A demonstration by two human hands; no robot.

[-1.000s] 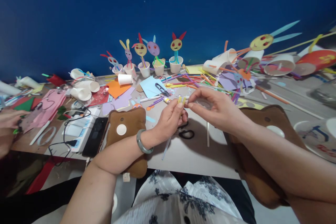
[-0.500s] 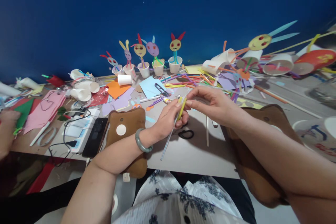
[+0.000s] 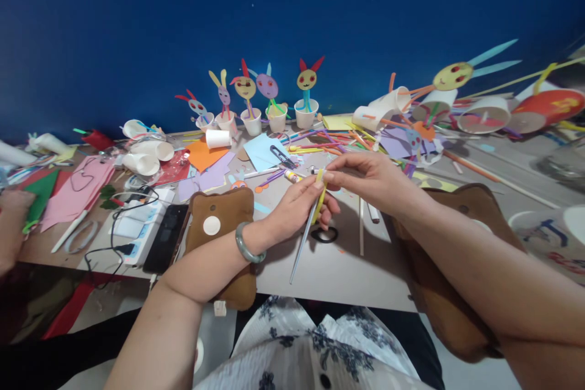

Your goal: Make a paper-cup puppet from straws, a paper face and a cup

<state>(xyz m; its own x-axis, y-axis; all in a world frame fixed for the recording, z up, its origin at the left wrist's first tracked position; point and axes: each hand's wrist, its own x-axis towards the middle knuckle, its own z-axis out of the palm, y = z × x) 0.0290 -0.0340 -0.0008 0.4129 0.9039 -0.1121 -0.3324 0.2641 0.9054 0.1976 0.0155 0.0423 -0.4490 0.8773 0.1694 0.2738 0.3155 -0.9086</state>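
My left hand (image 3: 299, 202) is closed around a thin grey-blue rod (image 3: 301, 247), whose free end slants down over the table, and a narrow yellow strip (image 3: 319, 206) lying against it. At the top of the strip, the fingertips of my right hand (image 3: 372, 178) pinch the yellow material beside my left thumb. Whether the strip is wrapped around the rod or only beside it, I cannot tell. Below my hands a black ring-shaped band (image 3: 325, 240) lies on the table. A glue stick (image 3: 291, 176) lies just behind my left hand.
White paper cups with rabbit-faced figures (image 3: 306, 113) stand along the blue wall. Coloured sticks (image 3: 336, 140), blue paper (image 3: 260, 152) and a dark clip (image 3: 283, 157) lie before them. Brown pouches (image 3: 222, 207) flank me; a power strip (image 3: 144, 225) and phone (image 3: 167, 241) lie left. Another person's hand (image 3: 13, 213) is far left.
The rod has turned slightly steeper, its lower end shifting right. The fingers of my left hand have opened out a little below the strip. My right hand stays at the top end.
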